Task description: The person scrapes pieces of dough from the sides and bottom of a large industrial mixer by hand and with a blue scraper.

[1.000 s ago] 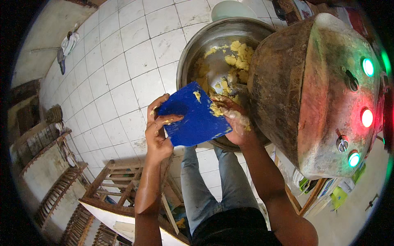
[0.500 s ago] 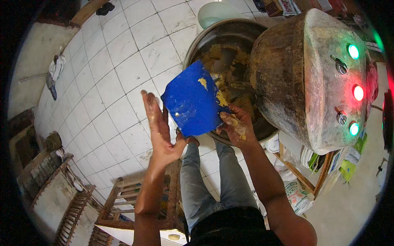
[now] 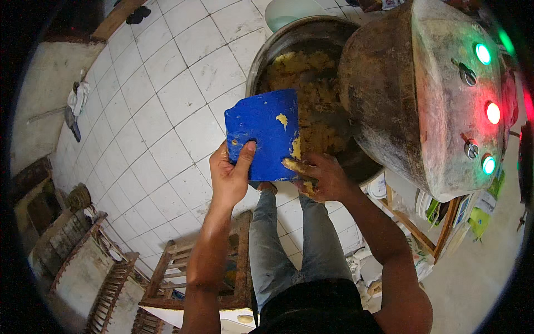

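A flat blue plastic scraper (image 3: pixel 258 125) is held up in front of me, with yellow dough smeared on its face and along its right edge. My left hand (image 3: pixel 231 175) grips its lower left part, thumb pressed on the face and the other fingers behind. At the lower right corner, my right hand (image 3: pixel 320 177) pinches the edge; its fingers are coated with the same yellow dough. Beyond the scraper stands a wide metal bowl (image 3: pixel 257 69) with a yellow-brown dough mass (image 3: pixel 311 72) stuck over its inside. The scraper covers part of the bowl's near left side.
A large stained machine housing (image 3: pixel 384 83) overhangs the bowl at the right, its panel carrying switches and lit green and red lamps. Behind the bowl is a pale tub (image 3: pixel 292 12). A wooden rack (image 3: pixel 181 264) stands by my left forearm. White tiles (image 3: pixel 183 89) cover the floor.
My left hand, spread beside the scraper before, has closed on it. The scraper has turned more upright, and my right hand has shifted slightly down along its edge.
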The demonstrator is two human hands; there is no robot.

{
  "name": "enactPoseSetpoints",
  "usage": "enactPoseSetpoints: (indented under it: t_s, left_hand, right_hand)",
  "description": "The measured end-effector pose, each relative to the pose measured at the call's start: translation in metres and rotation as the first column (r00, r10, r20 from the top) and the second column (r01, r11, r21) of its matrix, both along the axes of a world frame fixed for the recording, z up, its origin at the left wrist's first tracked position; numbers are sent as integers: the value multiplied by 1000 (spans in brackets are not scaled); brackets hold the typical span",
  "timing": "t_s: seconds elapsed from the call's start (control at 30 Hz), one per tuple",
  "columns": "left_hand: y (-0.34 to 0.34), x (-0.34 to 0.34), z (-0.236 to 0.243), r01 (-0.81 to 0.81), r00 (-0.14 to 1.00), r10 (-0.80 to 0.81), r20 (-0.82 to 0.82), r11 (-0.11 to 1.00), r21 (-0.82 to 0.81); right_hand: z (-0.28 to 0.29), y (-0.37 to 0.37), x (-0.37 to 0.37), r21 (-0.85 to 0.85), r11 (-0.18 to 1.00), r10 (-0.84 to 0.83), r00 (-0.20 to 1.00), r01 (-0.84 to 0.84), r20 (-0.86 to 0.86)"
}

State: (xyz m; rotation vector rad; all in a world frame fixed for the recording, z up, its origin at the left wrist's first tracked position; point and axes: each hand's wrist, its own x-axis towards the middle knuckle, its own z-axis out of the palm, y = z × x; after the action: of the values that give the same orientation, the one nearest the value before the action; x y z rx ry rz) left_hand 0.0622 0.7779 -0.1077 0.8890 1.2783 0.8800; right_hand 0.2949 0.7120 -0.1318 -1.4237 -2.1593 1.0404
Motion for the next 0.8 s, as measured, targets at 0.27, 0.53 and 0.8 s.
enactPoseSetpoints:
  t_s: [0.27,0.53,0.8]
  left_hand:
    - [-5,5,-1,159,987,-159,-6,984,77]
    - [-36,-1,7,205,961,-215,-175,976,-74]
    - [-137,-26,39,-142,950,100,-296,982,-122]
  right_hand:
    - [-9,21,28,-68,997,44,998,-41,50]
    - [-50,43,29,-54,982,-178,983,181,41]
    - [-191,22,52,-506,844,-85,976,176,198]
